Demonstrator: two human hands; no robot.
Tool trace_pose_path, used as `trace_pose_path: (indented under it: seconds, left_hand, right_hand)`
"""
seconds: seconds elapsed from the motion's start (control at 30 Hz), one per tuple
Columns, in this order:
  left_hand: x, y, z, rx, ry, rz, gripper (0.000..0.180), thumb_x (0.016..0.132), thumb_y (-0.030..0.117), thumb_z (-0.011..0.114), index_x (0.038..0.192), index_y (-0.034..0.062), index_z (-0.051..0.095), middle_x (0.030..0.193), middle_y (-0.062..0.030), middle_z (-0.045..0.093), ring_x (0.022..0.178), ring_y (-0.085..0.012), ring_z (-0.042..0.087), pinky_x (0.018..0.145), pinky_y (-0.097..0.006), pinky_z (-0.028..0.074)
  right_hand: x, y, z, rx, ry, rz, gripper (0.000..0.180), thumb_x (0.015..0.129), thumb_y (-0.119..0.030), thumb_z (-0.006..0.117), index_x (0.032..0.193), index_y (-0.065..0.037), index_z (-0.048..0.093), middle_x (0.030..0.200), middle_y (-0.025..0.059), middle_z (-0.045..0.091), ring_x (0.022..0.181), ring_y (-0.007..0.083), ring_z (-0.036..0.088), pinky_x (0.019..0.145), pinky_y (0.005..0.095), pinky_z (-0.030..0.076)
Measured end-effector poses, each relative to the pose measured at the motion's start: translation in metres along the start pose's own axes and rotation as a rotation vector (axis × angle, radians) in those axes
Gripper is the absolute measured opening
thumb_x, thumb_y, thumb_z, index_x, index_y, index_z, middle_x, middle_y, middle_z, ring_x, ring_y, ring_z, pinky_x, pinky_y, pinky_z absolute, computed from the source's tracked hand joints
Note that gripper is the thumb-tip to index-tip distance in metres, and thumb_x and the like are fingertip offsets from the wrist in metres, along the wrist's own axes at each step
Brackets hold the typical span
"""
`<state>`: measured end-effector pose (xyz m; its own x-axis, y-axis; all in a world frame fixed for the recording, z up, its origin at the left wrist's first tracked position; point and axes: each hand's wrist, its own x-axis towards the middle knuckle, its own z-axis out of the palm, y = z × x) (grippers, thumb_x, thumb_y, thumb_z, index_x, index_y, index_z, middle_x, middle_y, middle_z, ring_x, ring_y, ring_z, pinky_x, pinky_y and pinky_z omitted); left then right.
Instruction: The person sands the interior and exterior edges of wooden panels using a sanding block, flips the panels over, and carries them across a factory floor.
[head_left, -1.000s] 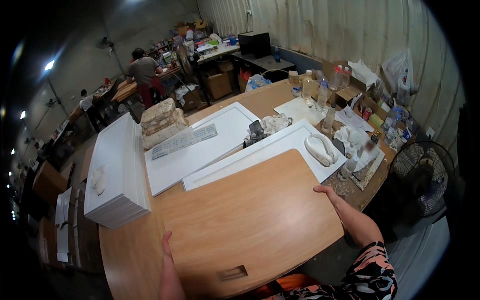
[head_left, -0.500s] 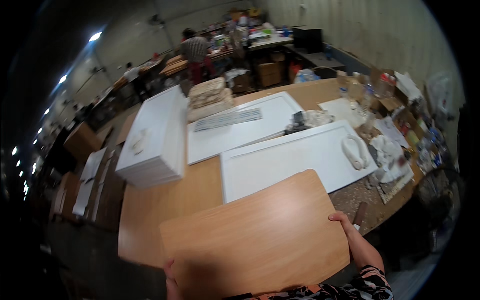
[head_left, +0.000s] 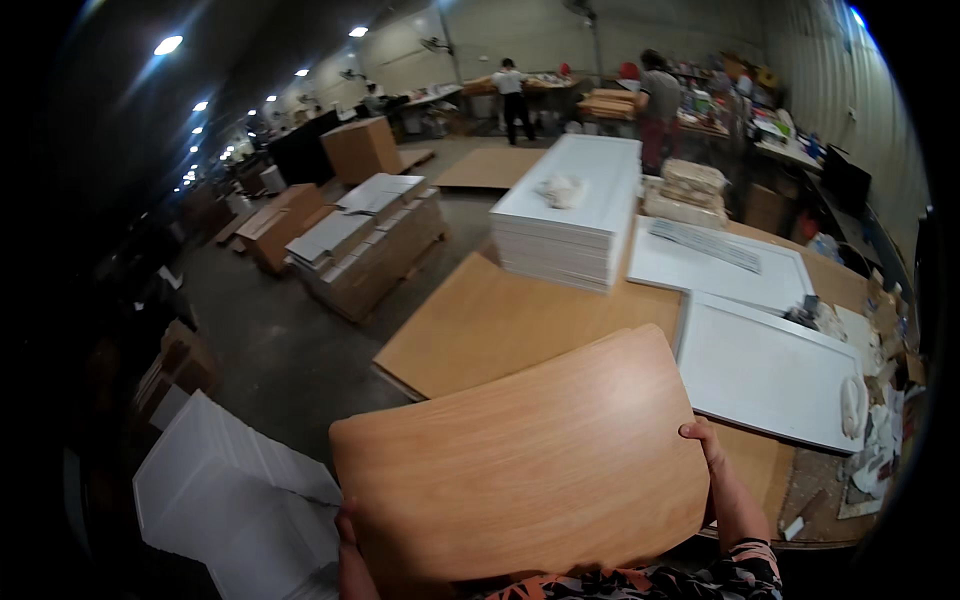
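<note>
I hold a wood-grain panel (head_left: 520, 460) with rounded corners flat in front of me, lifted off the table. My left hand (head_left: 350, 545) grips its near left edge. My right hand (head_left: 712, 460) grips its right edge, thumb on top. Under and beyond the panel lies the brown worktable (head_left: 500, 320). Two white framed panels (head_left: 765, 365) lie flat on the table to the right.
A tall stack of white panels (head_left: 575, 215) with a rag on top stands on the table. White sheets (head_left: 230, 490) lie on the floor at lower left. Cardboard-wrapped stacks (head_left: 365, 245) sit on the floor beyond. People (head_left: 515, 95) work at far benches. Clutter lines the right edge.
The panel has come off the table and swung left with me; my view has turned left toward the floor and the workshop aisle. Both hands keep their hold.
</note>
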<state>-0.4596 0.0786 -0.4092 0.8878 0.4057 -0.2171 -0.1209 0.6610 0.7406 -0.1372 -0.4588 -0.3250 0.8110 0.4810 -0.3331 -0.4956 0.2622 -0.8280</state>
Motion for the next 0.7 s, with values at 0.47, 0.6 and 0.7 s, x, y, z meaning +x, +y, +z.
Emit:
trace_pose_path:
  seconds: [0.47,0.6,0.7]
  left_hand:
    - [-0.047,0.147,-0.098,-0.030,0.379,0.333,0.055,0.092,0.040,0.049,0.132,0.0013,0.051,0.133,-0.0155,0.055,0.120,-0.0316,0.053,0.099,-0.045,0.045]
    - [-0.006,0.203,-0.109,0.013,0.430,0.395,0.056,0.092,0.041,0.049,0.132,0.0016,0.051,0.133,-0.0153,0.055,0.119,-0.0315,0.053,0.099,-0.045,0.045]
    - [0.022,0.257,-0.105,0.085,0.495,0.444,0.056,0.092,0.041,0.050,0.132,0.0017,0.051,0.133,-0.0152,0.055,0.119,-0.0314,0.053,0.099,-0.045,0.045]
  right_hand:
    - [0.216,0.069,0.278,-0.190,-0.349,0.071,0.067,0.066,-0.027,0.074,0.121,0.007,0.059,0.110,0.0202,0.066,0.098,0.0309,0.064,0.084,0.0431,0.052]
    - [0.290,0.099,0.342,-0.230,-0.234,0.124,0.070,0.068,-0.027,0.074,0.126,0.007,0.056,0.115,0.0200,0.064,0.103,0.0305,0.062,0.087,0.0425,0.051]
    - [0.337,0.111,0.401,-0.118,-0.445,0.165,0.068,0.067,-0.024,0.074,0.124,0.009,0.056,0.108,0.0187,0.066,0.096,0.0298,0.065,0.088,0.0397,0.051]
